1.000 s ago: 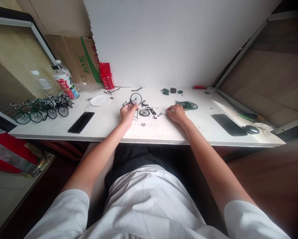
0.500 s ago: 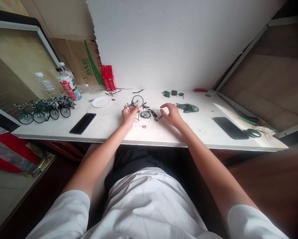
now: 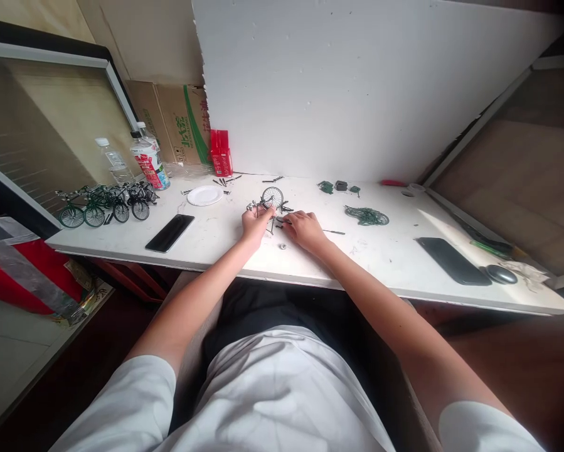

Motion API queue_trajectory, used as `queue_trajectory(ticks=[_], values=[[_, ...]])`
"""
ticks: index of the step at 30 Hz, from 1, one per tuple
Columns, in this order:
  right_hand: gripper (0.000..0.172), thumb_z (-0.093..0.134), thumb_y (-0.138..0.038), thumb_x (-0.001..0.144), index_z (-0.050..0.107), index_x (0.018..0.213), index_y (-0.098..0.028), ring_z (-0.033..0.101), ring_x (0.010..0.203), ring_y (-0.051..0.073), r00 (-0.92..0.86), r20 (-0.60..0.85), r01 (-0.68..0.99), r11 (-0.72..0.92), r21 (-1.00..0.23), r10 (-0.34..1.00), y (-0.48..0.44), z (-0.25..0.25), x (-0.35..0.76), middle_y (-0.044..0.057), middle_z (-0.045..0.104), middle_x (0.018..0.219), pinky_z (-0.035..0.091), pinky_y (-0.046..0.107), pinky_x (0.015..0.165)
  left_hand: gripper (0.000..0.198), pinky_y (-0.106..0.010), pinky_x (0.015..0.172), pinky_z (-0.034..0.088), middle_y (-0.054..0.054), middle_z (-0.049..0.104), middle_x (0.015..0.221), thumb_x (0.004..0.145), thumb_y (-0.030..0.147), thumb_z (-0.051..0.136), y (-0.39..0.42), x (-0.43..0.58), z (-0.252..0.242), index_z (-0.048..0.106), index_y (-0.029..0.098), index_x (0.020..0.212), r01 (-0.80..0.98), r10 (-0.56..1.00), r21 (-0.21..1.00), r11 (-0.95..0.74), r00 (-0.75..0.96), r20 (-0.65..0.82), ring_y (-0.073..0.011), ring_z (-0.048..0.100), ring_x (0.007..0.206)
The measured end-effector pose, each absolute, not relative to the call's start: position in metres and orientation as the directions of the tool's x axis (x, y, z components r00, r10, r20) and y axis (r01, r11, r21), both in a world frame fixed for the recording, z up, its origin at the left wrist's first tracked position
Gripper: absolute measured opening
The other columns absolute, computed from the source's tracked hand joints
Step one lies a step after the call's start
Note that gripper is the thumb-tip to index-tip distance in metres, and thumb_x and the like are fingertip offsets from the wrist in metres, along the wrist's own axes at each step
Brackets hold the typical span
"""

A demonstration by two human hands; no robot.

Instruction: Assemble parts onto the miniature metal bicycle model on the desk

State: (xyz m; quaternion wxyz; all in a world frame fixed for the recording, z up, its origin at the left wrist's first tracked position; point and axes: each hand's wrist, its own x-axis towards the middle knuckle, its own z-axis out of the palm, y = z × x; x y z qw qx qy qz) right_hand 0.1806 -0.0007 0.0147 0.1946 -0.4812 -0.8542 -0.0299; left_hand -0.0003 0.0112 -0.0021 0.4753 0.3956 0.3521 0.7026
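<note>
My left hand (image 3: 257,224) is closed around a partly built miniature bicycle (image 3: 273,198), its spoked wheel standing up above the fingers. Just right of it, my right hand (image 3: 305,229) rests low over the table, fingers bent together among small black bicycle parts (image 3: 280,225). What those fingers grip is hidden. From behind the right hand a thin dark rod (image 3: 334,232) sticks out to the right. A tiny silvery piece (image 3: 282,247) lies in front of both hands.
Assembled miniature bicycles (image 3: 107,206) stand at the left, near bottles (image 3: 150,162). A phone (image 3: 169,233) and white plate (image 3: 205,195) lie nearer. Green frames (image 3: 367,216) and small green parts (image 3: 326,187) are right of centre. A dark flat slab (image 3: 452,260) and mouse (image 3: 500,274) lie far right.
My right hand has moved left and down onto the small parts, covering the loose wheel, and its fingers have drawn together. My left hand still holds the bicycle. The view has shifted slightly.
</note>
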Motion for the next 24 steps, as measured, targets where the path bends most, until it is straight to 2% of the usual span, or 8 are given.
queue_trajectory(ticks=[3, 5, 7, 9, 12, 15, 19, 24], values=[[0.037, 0.042, -0.030, 0.116, 0.075, 0.125, -0.017, 0.069, 0.118, 0.036, -0.325, 0.494, 0.834, 0.491, -0.253, 0.806, 0.009, 0.015, 0.191, 0.017, 0.082, 0.121, 0.046, 0.051, 0.102, 0.034, -0.041, 0.100, 0.056, -0.005, 0.078, 0.086, 0.072, 0.037, 0.099, 0.012, -0.001, -0.003, 0.075, 0.018, 0.088, -0.380, 0.948, 0.876, -0.297, -0.230, 0.221, -0.0202, 0.075, 0.086], [0.037, 0.045, -0.037, 0.115, 0.075, 0.125, -0.018, 0.069, 0.115, 0.035, -0.176, 0.566, 0.790, 0.459, -0.407, 0.805, 0.018, 0.012, 0.202, 0.016, 0.082, 0.119, 0.050, 0.047, 0.097, 0.037, -0.039, 0.099, 0.057, -0.005, 0.078, 0.085, 0.071, 0.039, 0.100, 0.012, -0.002, -0.003, 0.075, 0.018, 0.087, -0.366, 0.946, 0.882, -0.298, -0.235, 0.222, -0.0197, 0.074, 0.086], [0.036, 0.045, -0.038, 0.112, 0.075, 0.122, -0.019, 0.069, 0.111, 0.034, -0.029, 0.546, 0.740, 0.385, -0.552, 0.838, 0.026, 0.007, 0.212, 0.015, 0.082, 0.111, 0.051, 0.047, 0.097, 0.039, -0.038, 0.097, 0.058, -0.005, 0.079, 0.085, 0.069, 0.041, 0.100, 0.013, -0.002, -0.003, 0.075, 0.018, 0.088, -0.357, 0.945, 0.885, -0.300, -0.234, 0.226, -0.0192, 0.074, 0.086], [0.034, 0.048, -0.035, 0.108, 0.075, 0.122, -0.020, 0.067, 0.113, 0.036, 0.058, 0.456, 0.740, 0.269, -0.616, 0.888, 0.030, 0.003, 0.220, 0.014, 0.081, 0.105, 0.052, 0.051, 0.098, 0.040, -0.036, 0.095, 0.058, -0.004, 0.078, 0.085, 0.068, 0.042, 0.101, 0.013, -0.002, -0.003, 0.076, 0.018, 0.088, -0.361, 0.946, 0.883, -0.301, -0.234, 0.226, -0.0187, 0.074, 0.085], [0.035, 0.051, -0.029, 0.104, 0.074, 0.128, -0.019, 0.058, 0.127, 0.042, 0.096, 0.387, 0.803, 0.158, -0.574, 0.917, 0.027, 0.001, 0.223, 0.017, 0.079, 0.116, 0.049, 0.059, 0.102, 0.038, -0.036, 0.094, 0.058, -0.005, 0.078, 0.086, 0.069, 0.040, 0.100, 0.013, -0.001, -0.003, 0.076, 0.018, 0.088, -0.370, 0.946, 0.880, -0.298, -0.239, 0.219, -0.0183, 0.073, 0.084], [0.039, 0.053, -0.028, 0.104, 0.073, 0.137, -0.019, 0.052, 0.131, 0.044, 0.011, 0.474, 0.851, 0.240, -0.467, 0.881, 0.019, 0.005, 0.212, 0.020, 0.073, 0.136, 0.048, 0.060, 0.102, 0.035, -0.037, 0.095, 0.057, -0.006, 0.078, 0.086, 0.072, 0.038, 0.099, 0.012, -0.001, -0.002, 0.076, 0.017, 0.088, -0.373, 0.949, 0.881, -0.290, -0.234, 0.213, -0.0189, 0.074, 0.085], [0.035, 0.054, -0.029, 0.107, 0.082, 0.126, -0.021, 0.054, 0.127, 0.041, -0.252, 0.455, 0.838, 0.428, -0.339, 0.854, 0.014, 0.009, 0.193, 0.018, 0.079, 0.122, 0.048, 0.054, 0.100, 0.034, -0.038, 0.097, 0.056, -0.006, 0.078, 0.087, 0.073, 0.037, 0.099, 0.012, -0.002, -0.001, 0.076, 0.018, 0.089, -0.361, 0.950, 0.888, -0.285, -0.229, 0.211, -0.0196, 0.074, 0.086], [0.033, 0.059, -0.035, 0.109, 0.086, 0.124, -0.022, 0.057, 0.124, 0.041, -0.354, 0.326, 0.849, 0.447, -0.281, 0.877, 0.017, 0.009, 0.183, 0.016, 0.080, 0.120, 0.047, 0.050, 0.095, 0.037, -0.038, 0.098, 0.057, -0.005, 0.078, 0.089, 0.071, 0.037, 0.100, 0.012, -0.002, -0.002, 0.075, 0.017, 0.090, -0.386, 0.949, 0.874, -0.295, -0.222, 0.222, -0.0189, 0.074, 0.086]])
